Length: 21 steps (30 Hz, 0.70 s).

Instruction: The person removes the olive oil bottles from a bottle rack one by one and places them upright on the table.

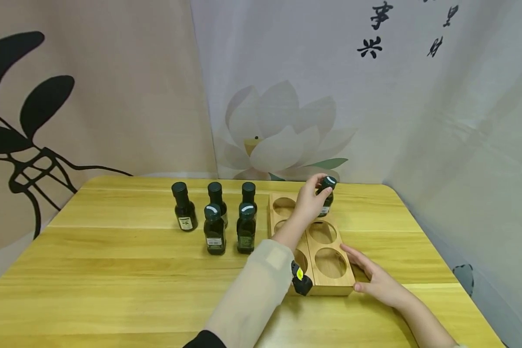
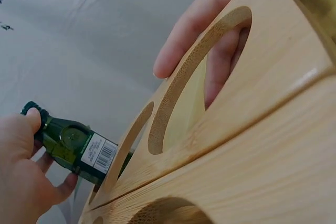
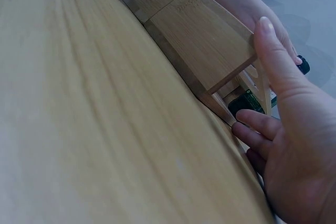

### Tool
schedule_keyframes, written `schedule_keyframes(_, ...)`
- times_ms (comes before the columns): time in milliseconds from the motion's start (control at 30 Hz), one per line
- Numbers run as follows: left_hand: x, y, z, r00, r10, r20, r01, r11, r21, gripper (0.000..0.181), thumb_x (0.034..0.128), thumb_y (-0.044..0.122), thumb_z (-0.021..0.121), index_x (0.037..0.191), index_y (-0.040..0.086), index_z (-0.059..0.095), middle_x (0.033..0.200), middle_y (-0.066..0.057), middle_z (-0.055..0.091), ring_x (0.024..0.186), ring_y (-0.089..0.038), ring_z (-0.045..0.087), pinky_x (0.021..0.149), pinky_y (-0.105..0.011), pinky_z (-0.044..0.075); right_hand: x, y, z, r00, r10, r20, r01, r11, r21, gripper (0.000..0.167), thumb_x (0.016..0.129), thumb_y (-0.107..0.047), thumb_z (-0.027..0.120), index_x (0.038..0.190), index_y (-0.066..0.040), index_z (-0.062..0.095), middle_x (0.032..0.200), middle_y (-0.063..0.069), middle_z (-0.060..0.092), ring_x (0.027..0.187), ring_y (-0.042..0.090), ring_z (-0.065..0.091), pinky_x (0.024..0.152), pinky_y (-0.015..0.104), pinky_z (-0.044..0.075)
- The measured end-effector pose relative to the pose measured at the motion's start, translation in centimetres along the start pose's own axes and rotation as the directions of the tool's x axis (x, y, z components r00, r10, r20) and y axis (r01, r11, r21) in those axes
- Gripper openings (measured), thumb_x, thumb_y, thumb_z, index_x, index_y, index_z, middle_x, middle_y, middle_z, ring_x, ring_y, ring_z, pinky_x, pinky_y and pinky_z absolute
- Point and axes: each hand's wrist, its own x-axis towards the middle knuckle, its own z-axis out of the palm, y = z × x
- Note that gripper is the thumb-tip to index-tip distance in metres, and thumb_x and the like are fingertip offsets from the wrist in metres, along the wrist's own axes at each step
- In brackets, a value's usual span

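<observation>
My left hand point(image 1: 310, 198) grips a small dark green bottle point(image 2: 71, 142) by its capped neck and upper body. The bottle's lower end is in the far right round hole of a wooden rack point(image 1: 311, 285), as the left wrist view also shows. Other holes are visible in the rack, and my left forearm covers part of it. My right hand point(image 1: 376, 285) touches the rack's right side near the front corner, with fingers extended along the side wall and the thumb point(image 3: 275, 56) at the near end.
Several similar dark bottles stand left of the rack, among them a front bottle point(image 1: 215, 237), another beside it point(image 1: 245, 237) and a leftmost one point(image 1: 185, 212). All are on the wooden table point(image 1: 113, 270). A printed cloth point(image 1: 156, 87) hangs behind the table.
</observation>
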Motion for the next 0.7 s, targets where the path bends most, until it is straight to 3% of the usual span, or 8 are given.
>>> schedule_keyframes(233,-0.1,-0.2,-0.1,1.0,0.031,0.001,-0.031,0.999,0.008,0.034,0.0968,0.018,0.058,0.13,0.012,0.054,0.108,0.001,0.056,0.101,-0.013,0.052,0.081,-0.026,0.05,0.0,0.0,0.0,1.0,0.002,0.009,-0.002,1.0,0.026,0.079,0.09,-0.043,0.064,0.153,-0.015,0.026,0.152,0.007,0.032,0.129,0.012,0.039,0.103,0.019,0.028)
schedule_keyframes(400,0.1,0.1,-0.3,0.994,0.106,-0.022,-0.106,0.994,0.007,0.034,0.0958,0.016,0.06,0.128,0.009,0.055,0.106,0.001,0.057,0.1,-0.013,0.052,0.079,-0.024,0.049,0.0,-0.2,0.0,1.0,0.012,0.003,-0.012,1.0,0.011,0.078,0.09,-0.044,0.064,0.153,-0.016,0.026,0.151,0.012,0.032,0.129,0.012,0.039,0.103,0.019,0.028)
schedule_keyframes(700,0.2,1.9,-1.0,0.976,0.218,-0.031,-0.217,0.976,0.02,0.036,0.0953,0.013,0.06,0.13,0.005,0.053,0.108,-0.001,0.058,0.101,-0.015,0.053,0.078,-0.023,0.047,-0.2,-0.3,0.0,1.0,0.025,-0.005,-0.025,1.0,0.006,0.078,0.09,-0.044,0.064,0.153,-0.017,0.026,0.15,0.017,0.032,0.128,0.012,0.039,0.102,0.02,0.029)
